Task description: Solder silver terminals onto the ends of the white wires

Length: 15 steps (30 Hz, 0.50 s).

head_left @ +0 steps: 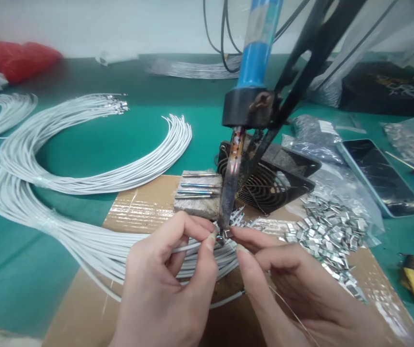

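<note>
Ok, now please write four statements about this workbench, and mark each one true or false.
1. The left hand holds a white cable in its fingers. True.
2. The blue-handled soldering iron lies flat on the green tabletop. False: a black metal arm holds the iron tip-down.
3. The black-screened phone lies right of the small silvery metal clips. True.
4. The crumpled red plastic bag is at the right. False: the bag is at the left.

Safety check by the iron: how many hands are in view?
2: the left hand, left of the iron's tip, and the right hand, right of it. No others show.
</note>
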Available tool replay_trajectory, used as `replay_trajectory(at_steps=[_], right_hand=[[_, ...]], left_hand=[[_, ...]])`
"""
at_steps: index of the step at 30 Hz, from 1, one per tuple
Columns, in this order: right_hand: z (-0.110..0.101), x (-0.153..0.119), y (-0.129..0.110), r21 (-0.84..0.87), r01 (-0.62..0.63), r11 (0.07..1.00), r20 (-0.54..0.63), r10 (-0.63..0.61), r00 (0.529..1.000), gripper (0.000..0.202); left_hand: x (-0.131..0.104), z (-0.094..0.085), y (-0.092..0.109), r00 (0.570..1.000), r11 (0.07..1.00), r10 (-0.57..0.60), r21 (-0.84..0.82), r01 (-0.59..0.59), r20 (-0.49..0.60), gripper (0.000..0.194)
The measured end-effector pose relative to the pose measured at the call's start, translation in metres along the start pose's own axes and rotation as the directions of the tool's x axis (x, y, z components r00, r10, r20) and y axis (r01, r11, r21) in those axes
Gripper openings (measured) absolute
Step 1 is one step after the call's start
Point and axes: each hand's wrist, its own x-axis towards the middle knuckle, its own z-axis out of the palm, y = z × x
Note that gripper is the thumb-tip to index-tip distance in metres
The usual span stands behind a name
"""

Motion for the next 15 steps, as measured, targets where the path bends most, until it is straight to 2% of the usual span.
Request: replay_trajectory(at_steps=[7, 11, 15], right_hand=[[-0.0006, 0.0002, -0.0021, -0.047, -0.012, 0.999, -0.009, 0.011, 1.0, 0.021], [-0.0008, 0.0013, -0.0032, -0.036, -0.017, 0.999, -0.003, 0.016, 1.0, 0.021], [-0.0013, 0.001, -0.0012, -0.023, -0.016, 1.0, 0.008, 0.016, 1.0, 0.021]], left_hand=[[-0.0035, 0.0039, 0.002, 0.993, 0.999, -0.041, -0.021, 0.039, -0.107, 0.019], [-0.002, -0.0013, -0.0002, 0.999, 0.999, -0.032, 0.021, 0.032, 0.005, 0.017], [-0.0023, -0.0045, -0.001, 1.0, 1.0, -0.002, 0.029, 0.002, 0.013, 0.018]])
